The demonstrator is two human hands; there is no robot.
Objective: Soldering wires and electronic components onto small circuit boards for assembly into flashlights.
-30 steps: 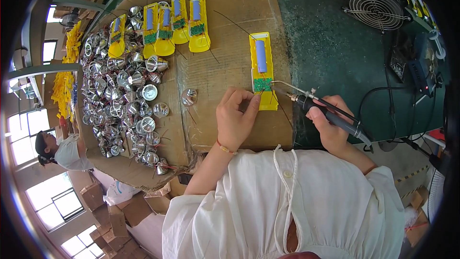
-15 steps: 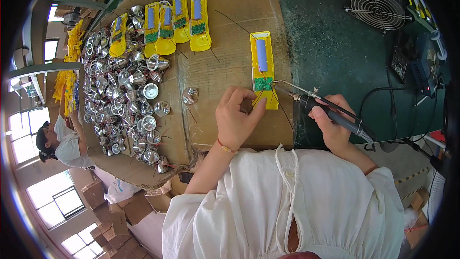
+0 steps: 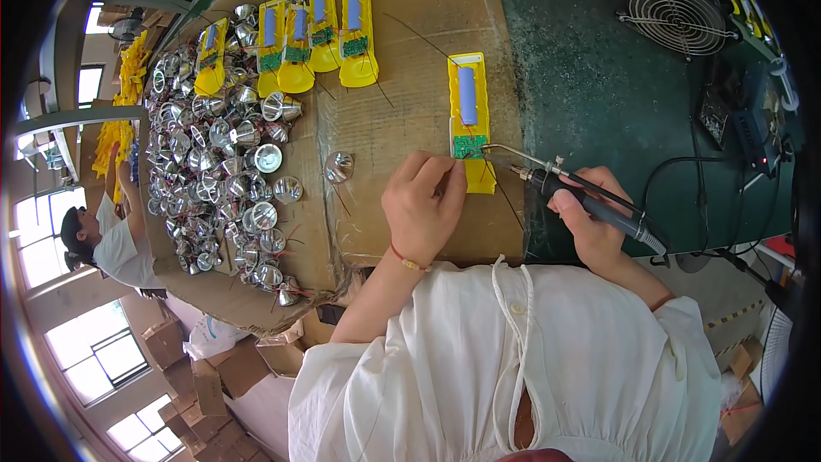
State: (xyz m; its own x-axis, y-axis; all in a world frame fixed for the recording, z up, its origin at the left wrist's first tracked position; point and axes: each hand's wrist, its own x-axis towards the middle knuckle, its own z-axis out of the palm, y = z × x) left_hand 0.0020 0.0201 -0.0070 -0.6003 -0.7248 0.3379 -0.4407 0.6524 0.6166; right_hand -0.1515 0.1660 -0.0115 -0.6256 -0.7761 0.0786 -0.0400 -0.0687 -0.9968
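A yellow plastic housing [image 3: 481,178] lies on the cardboard in front of me, with a blue cylindrical battery [image 3: 467,96] and a small green circuit board [image 3: 469,147] in it. Thin dark wires stick out from the housing. In my right hand [image 3: 593,224] is a soldering iron [image 3: 590,204] with a thin metal feed tube, whose end is at the board's right side. My left hand [image 3: 422,208] is closed in a pinch at the board's lower left edge. What is between its thumb and finger is too small to make out.
Several similar yellow housings [image 3: 357,38] lie at the far left, beside a heap of shiny reflector cups [image 3: 218,154] in a cardboard box. One loose cup [image 3: 339,167] sits left of my left hand. A fan [image 3: 676,13] stands far right. A co-worker [image 3: 120,244] is at the left.
My left thumb and index finger have come together in a pinch and risen slightly to the board's edge. The soldering iron stays almost where it was, its feed tube still by the board.
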